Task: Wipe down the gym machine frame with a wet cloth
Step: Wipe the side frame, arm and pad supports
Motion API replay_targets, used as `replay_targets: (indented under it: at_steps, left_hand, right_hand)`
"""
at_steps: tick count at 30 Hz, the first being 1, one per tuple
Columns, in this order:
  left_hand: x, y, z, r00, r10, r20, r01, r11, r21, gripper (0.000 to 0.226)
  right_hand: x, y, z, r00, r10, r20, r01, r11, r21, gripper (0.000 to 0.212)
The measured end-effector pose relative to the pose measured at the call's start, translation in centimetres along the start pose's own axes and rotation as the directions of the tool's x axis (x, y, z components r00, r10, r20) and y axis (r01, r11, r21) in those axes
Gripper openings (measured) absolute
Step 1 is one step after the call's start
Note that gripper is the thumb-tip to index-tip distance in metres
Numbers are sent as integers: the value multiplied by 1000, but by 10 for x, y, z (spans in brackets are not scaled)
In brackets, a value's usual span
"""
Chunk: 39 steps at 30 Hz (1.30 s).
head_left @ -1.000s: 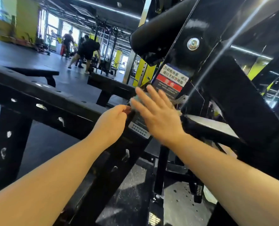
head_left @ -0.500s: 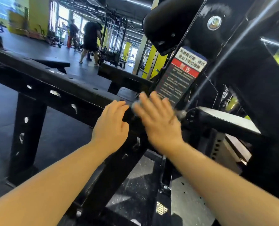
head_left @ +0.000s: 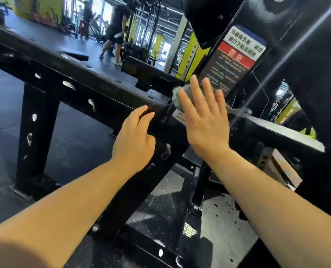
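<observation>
The black gym machine frame point(head_left: 87, 80) runs as a long beam from the upper left to the centre, where it meets a slanted upright. My right hand point(head_left: 205, 120) lies flat with straight fingers, pressing a grey-green cloth point(head_left: 180, 93) against the upright just below a red and white warning label point(head_left: 236, 59). Only the cloth's upper left edge shows past my fingers. My left hand point(head_left: 135, 140) rests loosely on the beam beside it, fingers relaxed, holding nothing.
A black pad point(head_left: 205, 18) juts out above the label. A lower black arm with a pale top point(head_left: 284, 132) extends right. The frame's leg point(head_left: 37, 132) stands on dark speckled rubber floor. Two people point(head_left: 116, 31) stand far back among yellow racks.
My right hand has slid the cloth up the upright toward the label. My left hand has shifted slightly lower on the beam. The view has swung to the left and closer.
</observation>
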<state>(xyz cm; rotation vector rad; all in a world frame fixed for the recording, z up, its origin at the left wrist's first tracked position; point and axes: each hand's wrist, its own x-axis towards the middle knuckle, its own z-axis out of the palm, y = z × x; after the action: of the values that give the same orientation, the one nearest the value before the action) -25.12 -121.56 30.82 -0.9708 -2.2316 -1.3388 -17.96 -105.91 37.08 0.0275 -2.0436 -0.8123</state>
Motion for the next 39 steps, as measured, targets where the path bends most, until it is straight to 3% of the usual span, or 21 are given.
replay_targets:
  at_steps: [3,5,7,9,11,14,16,20,23,24,27,30,32,36,38,39]
  left_hand:
    - [-21,-14,14,992,-127,-11,125,988,-92,57]
    - [-33,-21,25,951,-305,46,307,925,-225,54]
    - [-48,-24,37,885,-453,107,461,819,-340,51]
    - [-61,-28,49,848,-491,201,529,754,-391,50]
    - [-66,-31,54,842,-457,285,538,744,-397,51]
    - [-68,-40,60,826,-462,323,562,719,-410,52]
    - [-72,-46,65,837,-447,317,548,678,-490,49]
    - [-89,-52,75,863,-415,289,499,607,-618,53]
    - [-91,-63,78,813,-498,300,563,543,-623,50]
    - [-92,-64,80,798,-515,313,587,546,-598,49]
    - [-91,-69,79,814,-488,316,573,582,-578,47]
    - [-89,-76,82,829,-453,327,554,589,-588,49]
    - [-88,-81,89,850,-428,305,523,626,-578,49]
    - [-94,-83,94,875,-403,267,476,623,-621,41]
    - [-95,-78,85,866,-408,289,492,592,-638,46]
    - [-94,-77,83,855,-409,318,513,578,-635,52]
  right_hand:
    - [-44,-46,26,964,-220,147,213,975,65,57]
    - [-53,-56,30,926,-308,219,297,951,79,57]
    - [-46,-45,24,872,-428,239,420,903,87,59]
    - [-29,-18,13,890,-419,179,420,907,35,59]
    - [-7,8,3,964,-253,82,259,963,-70,59]
    - [-9,-1,6,994,-109,-7,108,991,-83,57]
    - [-39,-37,21,980,-189,64,192,981,-37,57]
    - [-94,-92,44,824,-449,345,455,888,70,69]
    - [-78,-69,37,787,-532,313,534,841,88,62]
    - [-68,-53,29,832,-484,270,493,869,41,62]
    - [-32,-12,10,981,-164,101,177,976,-128,63]
    - [-39,-35,19,999,-31,11,32,995,-98,54]
    - [-67,-73,41,980,-157,121,165,984,-60,53]
    - [-102,-110,58,816,-440,374,462,886,33,61]
    - [-85,-88,48,783,-509,357,537,843,24,65]
    - [-73,-74,42,813,-488,316,517,856,-7,65]
